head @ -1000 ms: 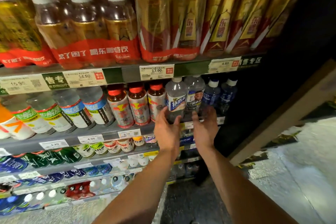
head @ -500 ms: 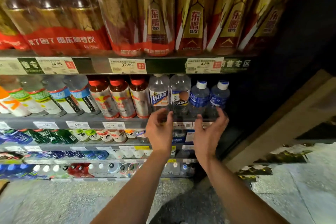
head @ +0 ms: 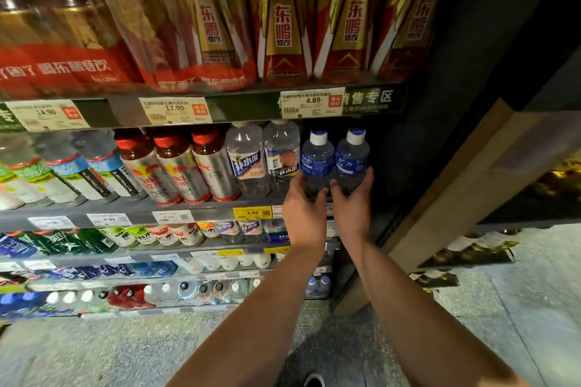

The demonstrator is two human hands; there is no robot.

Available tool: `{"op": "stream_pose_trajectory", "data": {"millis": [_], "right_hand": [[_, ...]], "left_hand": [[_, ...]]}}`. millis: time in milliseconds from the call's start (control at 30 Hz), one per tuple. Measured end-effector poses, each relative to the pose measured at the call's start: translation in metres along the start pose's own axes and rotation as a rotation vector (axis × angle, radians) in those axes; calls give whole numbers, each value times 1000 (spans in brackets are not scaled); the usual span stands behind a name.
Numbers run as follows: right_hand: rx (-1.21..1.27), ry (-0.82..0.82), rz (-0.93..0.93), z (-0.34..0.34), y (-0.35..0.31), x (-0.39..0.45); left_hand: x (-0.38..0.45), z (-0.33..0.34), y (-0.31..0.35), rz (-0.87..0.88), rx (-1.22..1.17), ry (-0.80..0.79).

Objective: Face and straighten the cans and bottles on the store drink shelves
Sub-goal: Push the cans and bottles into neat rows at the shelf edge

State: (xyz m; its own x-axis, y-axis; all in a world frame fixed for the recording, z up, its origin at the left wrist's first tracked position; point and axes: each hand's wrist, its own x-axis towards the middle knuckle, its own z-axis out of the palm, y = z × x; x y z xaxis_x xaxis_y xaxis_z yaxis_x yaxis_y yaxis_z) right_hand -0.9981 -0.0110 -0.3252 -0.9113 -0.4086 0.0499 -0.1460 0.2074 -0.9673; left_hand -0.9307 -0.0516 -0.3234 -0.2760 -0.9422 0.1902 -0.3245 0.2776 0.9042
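both hands moved up off the shelf edge; left hand now grips left blue-label bottle; right hand grips the right blue-label bottle

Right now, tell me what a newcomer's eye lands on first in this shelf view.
First, the two hands at the right end of the second shelf: the left hand grips the left blue-labelled, white-capped bottle, and the right hand grips its twin. Above them, tall gold-and-red bottles fill the top shelf. Left of the hands stand three red-capped silver bottles.
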Motion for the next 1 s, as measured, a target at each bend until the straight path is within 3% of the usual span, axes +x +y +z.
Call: {"op": "stream_pose_trajectory", "data": {"millis": [233,600,867,1000], "right_hand": [[22,43,-21,-1,3,4],[12,10,-42,-6,4,3],[-31,97,-137,-7,13,-67],[-94,44,-140,14,29,-107]], "left_hand": [[6,4,-4,-53,-47,81],[5,-4,-5,-40,-9,51],[-30,-74,-51,57,-11,55],[-39,-122,-92,-3,4,8]]}}
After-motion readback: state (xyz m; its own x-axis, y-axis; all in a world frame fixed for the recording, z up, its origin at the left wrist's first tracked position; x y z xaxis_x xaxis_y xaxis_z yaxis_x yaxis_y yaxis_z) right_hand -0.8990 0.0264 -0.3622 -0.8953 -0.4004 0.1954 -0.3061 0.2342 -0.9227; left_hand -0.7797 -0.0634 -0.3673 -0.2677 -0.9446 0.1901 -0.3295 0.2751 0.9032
